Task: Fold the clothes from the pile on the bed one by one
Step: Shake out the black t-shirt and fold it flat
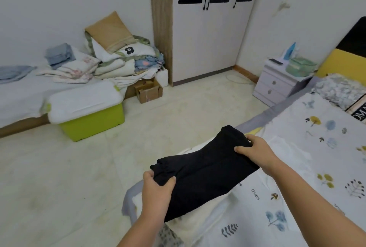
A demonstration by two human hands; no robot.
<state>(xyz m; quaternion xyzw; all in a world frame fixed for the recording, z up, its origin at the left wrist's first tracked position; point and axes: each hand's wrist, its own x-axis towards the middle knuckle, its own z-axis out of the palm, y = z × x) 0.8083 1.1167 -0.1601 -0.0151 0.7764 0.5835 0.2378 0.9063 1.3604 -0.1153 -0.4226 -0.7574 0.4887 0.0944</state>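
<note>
Fingers (242, 148) of both hands pinch opposite ends of the black garment (204, 173) over the bed (297, 167) edge; a loosened grip could unfold it floorward.

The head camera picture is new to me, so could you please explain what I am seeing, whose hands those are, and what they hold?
There is no machine here: a person wears one wide camera on the head, looking forward and down, so the two bare arms reaching in from the bottom are their own. The left hand grips the near end of a folded black garment, and the right hand grips its far end, holding it over the corner of the bed, which has a white sheet printed with plants. Across the tiled floor stand a green storage box, a heap of bedding and a small bedside cabinet.
</note>
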